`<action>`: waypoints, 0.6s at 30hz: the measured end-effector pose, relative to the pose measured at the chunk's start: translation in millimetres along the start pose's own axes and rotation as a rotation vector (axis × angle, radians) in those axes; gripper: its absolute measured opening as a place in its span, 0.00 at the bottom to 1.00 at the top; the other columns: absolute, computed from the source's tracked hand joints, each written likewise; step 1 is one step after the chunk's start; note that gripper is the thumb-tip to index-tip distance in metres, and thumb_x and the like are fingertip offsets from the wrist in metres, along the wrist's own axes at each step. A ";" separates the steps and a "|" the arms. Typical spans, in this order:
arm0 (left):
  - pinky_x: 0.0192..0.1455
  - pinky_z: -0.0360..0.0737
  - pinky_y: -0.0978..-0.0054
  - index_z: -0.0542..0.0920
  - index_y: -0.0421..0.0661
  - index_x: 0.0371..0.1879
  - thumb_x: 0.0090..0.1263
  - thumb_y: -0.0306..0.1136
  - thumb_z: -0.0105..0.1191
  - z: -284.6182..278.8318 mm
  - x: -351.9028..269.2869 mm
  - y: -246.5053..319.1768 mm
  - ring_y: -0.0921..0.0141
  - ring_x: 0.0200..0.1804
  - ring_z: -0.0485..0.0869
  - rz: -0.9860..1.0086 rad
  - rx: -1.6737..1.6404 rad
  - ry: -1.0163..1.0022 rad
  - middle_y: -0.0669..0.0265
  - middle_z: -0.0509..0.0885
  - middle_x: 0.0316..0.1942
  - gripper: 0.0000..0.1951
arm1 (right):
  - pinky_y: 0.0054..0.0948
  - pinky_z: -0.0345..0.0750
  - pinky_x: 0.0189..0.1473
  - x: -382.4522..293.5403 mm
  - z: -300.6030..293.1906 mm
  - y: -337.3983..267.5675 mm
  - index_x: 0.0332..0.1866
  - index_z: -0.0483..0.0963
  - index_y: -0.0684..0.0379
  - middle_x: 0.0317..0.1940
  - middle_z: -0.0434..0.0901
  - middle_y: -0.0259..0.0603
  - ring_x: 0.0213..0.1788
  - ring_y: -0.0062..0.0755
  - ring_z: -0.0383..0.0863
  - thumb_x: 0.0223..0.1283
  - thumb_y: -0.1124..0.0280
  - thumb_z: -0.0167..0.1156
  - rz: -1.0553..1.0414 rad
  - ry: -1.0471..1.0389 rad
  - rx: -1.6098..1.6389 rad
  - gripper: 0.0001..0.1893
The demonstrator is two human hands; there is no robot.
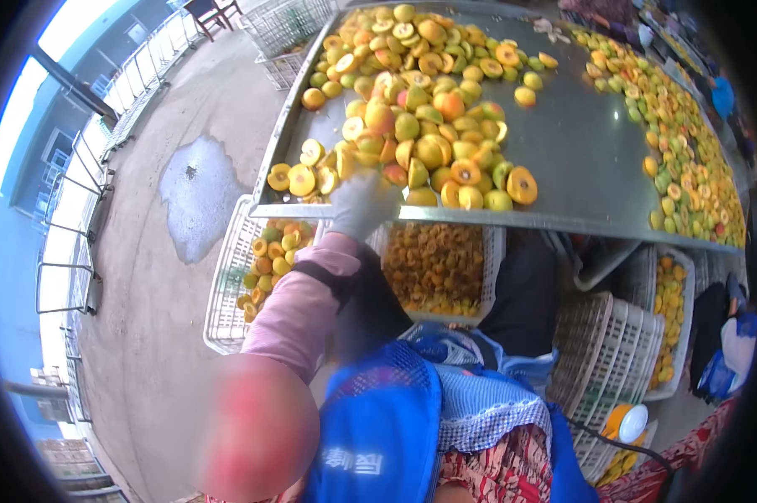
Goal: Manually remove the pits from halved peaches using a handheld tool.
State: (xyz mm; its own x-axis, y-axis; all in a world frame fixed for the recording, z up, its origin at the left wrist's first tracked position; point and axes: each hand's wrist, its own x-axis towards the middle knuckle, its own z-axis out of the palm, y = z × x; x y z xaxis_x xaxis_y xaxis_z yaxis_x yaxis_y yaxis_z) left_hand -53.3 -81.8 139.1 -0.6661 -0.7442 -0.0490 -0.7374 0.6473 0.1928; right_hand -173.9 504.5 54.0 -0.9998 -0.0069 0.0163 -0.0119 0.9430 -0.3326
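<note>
My left hand, in a pale grey glove with a pink sleeve and black band behind it, reaches over the near metal rim of the sorting table. Its fingers meet the near edge of a heap of apricots, many cut in half with stones showing; whether they grip one is hidden. A large halved apricot lies cut side up by the rim, to the right of the hand. My right hand is out of view. Between my legs, under the rim, stands a white plastic crate full of brownish apricot stones.
A white crate of apricots stands below left. More apricots line the table's far right side. Stacked crates and a crate of fruit stand at right. Other people are near the far edge. A wet patch marks the floor.
</note>
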 end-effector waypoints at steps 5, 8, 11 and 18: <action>0.51 0.78 0.61 0.81 0.46 0.45 0.58 0.46 0.57 16.5 26.2 8.4 0.58 0.50 0.81 -0.053 -0.068 -0.021 0.56 0.79 0.49 0.20 | 0.29 0.77 0.34 31.5 -29.2 7.4 0.41 0.77 0.58 0.32 0.79 0.39 0.35 0.32 0.81 0.60 0.75 0.53 0.005 0.112 -0.023 0.07; 0.52 0.78 0.61 0.81 0.47 0.45 0.59 0.43 0.57 13.4 29.6 16.9 0.58 0.51 0.81 -0.097 -0.057 -0.054 0.55 0.77 0.51 0.18 | 0.29 0.77 0.34 61.8 -59.7 1.9 0.41 0.77 0.58 0.32 0.79 0.39 0.35 0.32 0.81 0.60 0.75 0.53 -0.009 0.220 -0.029 0.07; 0.51 0.78 0.61 0.82 0.47 0.43 0.59 0.44 0.57 29.2 35.6 -1.0 0.55 0.49 0.81 -0.083 -0.053 -0.034 0.52 0.77 0.49 0.17 | 0.29 0.77 0.34 85.6 -100.8 -4.3 0.41 0.77 0.57 0.32 0.79 0.39 0.36 0.32 0.81 0.60 0.75 0.52 -0.031 0.341 -0.015 0.07; 0.44 0.80 0.65 0.82 0.46 0.42 0.63 0.36 0.56 40.1 28.0 -15.1 0.60 0.45 0.82 -0.014 -0.507 0.213 0.55 0.80 0.41 0.11 | 0.29 0.77 0.34 109.5 -200.7 -32.4 0.40 0.76 0.57 0.32 0.79 0.39 0.36 0.31 0.81 0.60 0.76 0.51 -0.166 0.679 0.067 0.07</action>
State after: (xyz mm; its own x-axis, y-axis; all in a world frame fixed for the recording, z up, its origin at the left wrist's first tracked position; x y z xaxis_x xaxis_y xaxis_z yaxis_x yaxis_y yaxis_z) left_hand -65.3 -105.7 95.5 -0.5802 -0.8034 0.1339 -0.5651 0.5155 0.6441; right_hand -280.3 540.0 255.8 -0.7560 0.0808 0.6496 -0.1861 0.9249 -0.3316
